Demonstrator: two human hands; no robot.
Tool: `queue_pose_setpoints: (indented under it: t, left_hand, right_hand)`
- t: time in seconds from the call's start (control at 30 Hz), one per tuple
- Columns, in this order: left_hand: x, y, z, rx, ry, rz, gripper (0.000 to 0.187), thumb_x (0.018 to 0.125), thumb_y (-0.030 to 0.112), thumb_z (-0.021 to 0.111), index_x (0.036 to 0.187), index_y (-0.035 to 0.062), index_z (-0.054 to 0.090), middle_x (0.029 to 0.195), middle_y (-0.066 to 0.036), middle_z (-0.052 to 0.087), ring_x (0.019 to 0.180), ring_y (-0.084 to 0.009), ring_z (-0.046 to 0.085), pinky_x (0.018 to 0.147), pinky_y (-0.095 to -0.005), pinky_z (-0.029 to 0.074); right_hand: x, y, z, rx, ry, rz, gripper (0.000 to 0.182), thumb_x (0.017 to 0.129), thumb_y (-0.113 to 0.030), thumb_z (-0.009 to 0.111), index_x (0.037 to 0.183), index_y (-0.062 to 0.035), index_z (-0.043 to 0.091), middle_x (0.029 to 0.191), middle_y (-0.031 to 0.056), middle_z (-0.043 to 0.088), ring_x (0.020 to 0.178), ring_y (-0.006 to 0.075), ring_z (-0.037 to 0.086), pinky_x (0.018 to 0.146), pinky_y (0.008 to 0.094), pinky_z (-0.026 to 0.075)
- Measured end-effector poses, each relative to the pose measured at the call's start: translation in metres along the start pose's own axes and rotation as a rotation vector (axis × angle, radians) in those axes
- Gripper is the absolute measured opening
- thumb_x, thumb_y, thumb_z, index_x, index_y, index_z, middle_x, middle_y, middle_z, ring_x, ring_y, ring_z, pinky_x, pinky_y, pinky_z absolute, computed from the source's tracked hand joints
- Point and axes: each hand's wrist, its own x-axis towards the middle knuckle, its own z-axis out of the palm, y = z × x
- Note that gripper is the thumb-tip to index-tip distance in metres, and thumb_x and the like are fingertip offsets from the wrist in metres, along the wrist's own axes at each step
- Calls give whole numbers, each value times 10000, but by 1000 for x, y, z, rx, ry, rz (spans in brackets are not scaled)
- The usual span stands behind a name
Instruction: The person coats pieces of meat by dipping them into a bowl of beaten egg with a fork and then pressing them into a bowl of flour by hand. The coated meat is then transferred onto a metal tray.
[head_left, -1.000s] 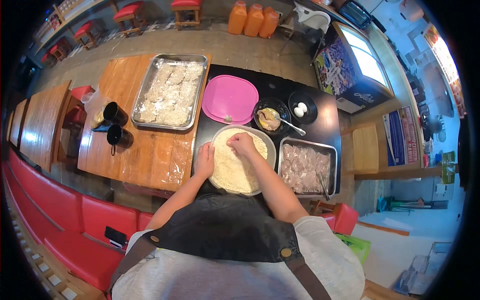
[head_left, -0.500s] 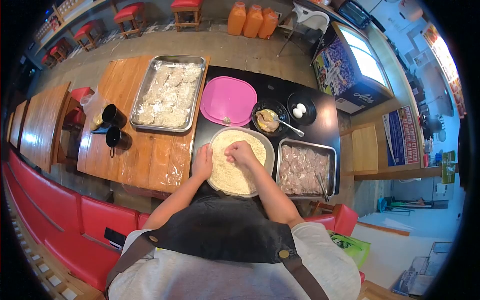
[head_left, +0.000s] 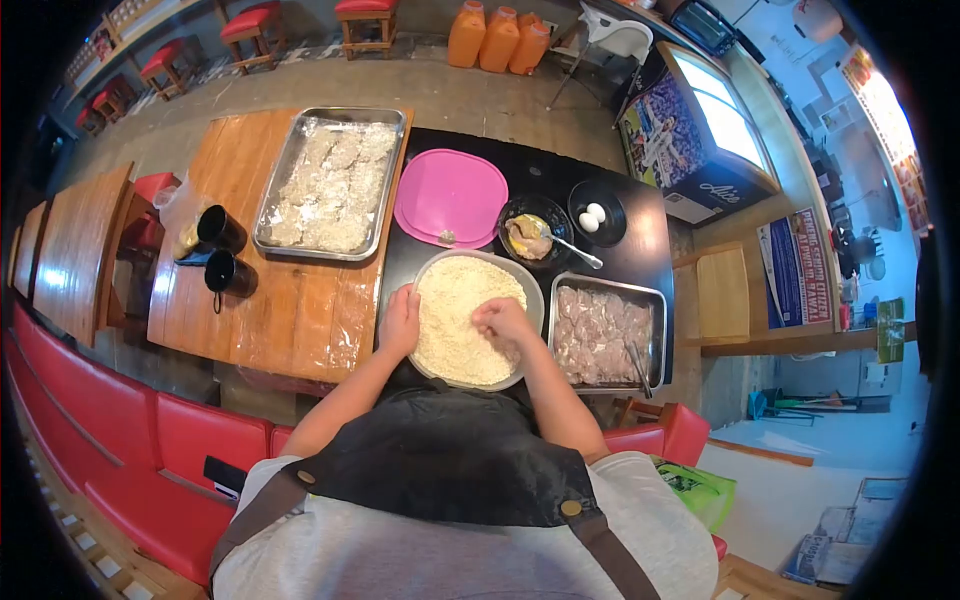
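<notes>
A wide bowl (head_left: 536, 318) full of pale breadcrumbs (head_left: 450, 335) stands in front of me on the black table. Against its left side rests my left hand (head_left: 401, 322), holding the bowl by the rim. My right hand (head_left: 503, 322) is over the right part of the crumbs, its fingers curled and pinched together; what lies between them is hidden. Behind the bowl is a black bowl (head_left: 508, 212) with a piece of raw meat (head_left: 528, 240) in yellow egg and a spoon (head_left: 580, 252). Right of the crumbs stands a metal tray (head_left: 660, 335) of raw meat pieces with a utensil handle (head_left: 640, 370).
A pink lid (head_left: 452, 195) lies behind the crumb bowl. Two eggs (head_left: 593, 216) sit in a black dish (head_left: 612, 235). A large metal tray (head_left: 386, 215) of crumb-coated pieces is on the wooden table (head_left: 290, 320), with two black mugs (head_left: 230, 274) and a plastic bag (head_left: 182, 212) left of it.
My right hand has shifted right and slightly down over the crumbs, fingers still pinched. My left hand stays at the bowl's side. The whole view has shifted slightly.
</notes>
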Motion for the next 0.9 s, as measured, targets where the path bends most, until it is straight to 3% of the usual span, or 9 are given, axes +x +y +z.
queue_pose_setpoints:
  t: [0.07, 0.13, 0.23, 0.33, 0.47, 0.53, 0.7, 0.77, 0.9]
  left_hand:
    - [3, -1, 1, -17, 18, 59, 326, 930, 293, 360, 1140, 64, 457, 1073, -181, 507, 1003, -345, 497, 842, -409, 395]
    - [3, 0, 1, -18, 22, 47, 326, 930, 295, 361, 1138, 64, 460, 1067, -182, 508, 1001, -347, 497, 839, -409, 395]
    - [2, 0, 2, -22, 26, 40, 328, 929, 299, 361, 1136, 67, 465, 1053, -184, 510, 994, -352, 498, 833, -410, 397]
    - [3, -3, 4, -30, 42, 51, 330, 930, 296, 362, 1122, 51, 470, 1029, -192, 522, 970, -351, 512, 822, -400, 402]
    - [0, -1, 1, -56, 47, 63, 334, 926, 309, 366, 1129, 68, 475, 1037, -188, 517, 977, -361, 505, 828, -414, 399]
    - [2, -1, 1, -47, 50, 56, 335, 924, 312, 371, 1127, 67, 477, 1039, -189, 517, 977, -361, 506, 826, -414, 400]
    - [3, -3, 5, -43, 93, 78, 328, 931, 290, 362, 1100, 38, 489, 1016, -193, 534, 967, -337, 521, 833, -387, 400]
    - [2, -5, 5, -34, 62, 35, 333, 916, 325, 391, 1127, 85, 483, 1050, -178, 519, 980, -357, 507, 824, -421, 403]
    - [3, -2, 5, -42, 79, 16, 327, 916, 321, 391, 1130, 92, 484, 1054, -172, 519, 982, -355, 506, 823, -423, 405]
  right_hand:
    - [8, -4, -10, -33, 74, 0, 150, 726, -128, 686, 808, -13, 635, 636, 37, 594, 499, 86, 515, 467, 226, 420]
    - [10, 1, -13, -503, 418, -127, 317, 655, -254, 733, 821, -2, 634, 674, 61, 604, 575, 120, 553, 531, 267, 454]
    - [33, 26, 0, -514, 420, -99, 440, 594, -340, 745, 818, 17, 618, 729, 84, 618, 677, 164, 590, 623, 307, 471]
    - [9, -3, 9, -428, 250, -180, 432, 590, -321, 737, 839, 5, 602, 768, 123, 625, 740, 233, 611, 683, 339, 470]
    - [-13, -34, 14, -710, 261, -279, 410, 578, -266, 729, 881, -24, 595, 791, 163, 619, 775, 297, 607, 711, 356, 467]
    - [-21, -44, 15, -751, 390, -447, 398, 564, -215, 719, 899, -38, 598, 801, 175, 615, 769, 328, 596, 706, 370, 469]
    - [4, -18, 5, -775, 370, -501, 310, 575, -178, 698, 842, -38, 623, 768, 143, 615, 745, 305, 601, 687, 376, 467]
    - [6, -14, 1, -769, 333, -483, 278, 584, -178, 690, 816, -37, 631, 757, 139, 611, 740, 301, 600, 681, 376, 467]
    - [-22, -46, -5, -806, 394, -541, 228, 596, -164, 659, 782, -32, 640, 744, 152, 596, 724, 303, 591, 670, 377, 465]
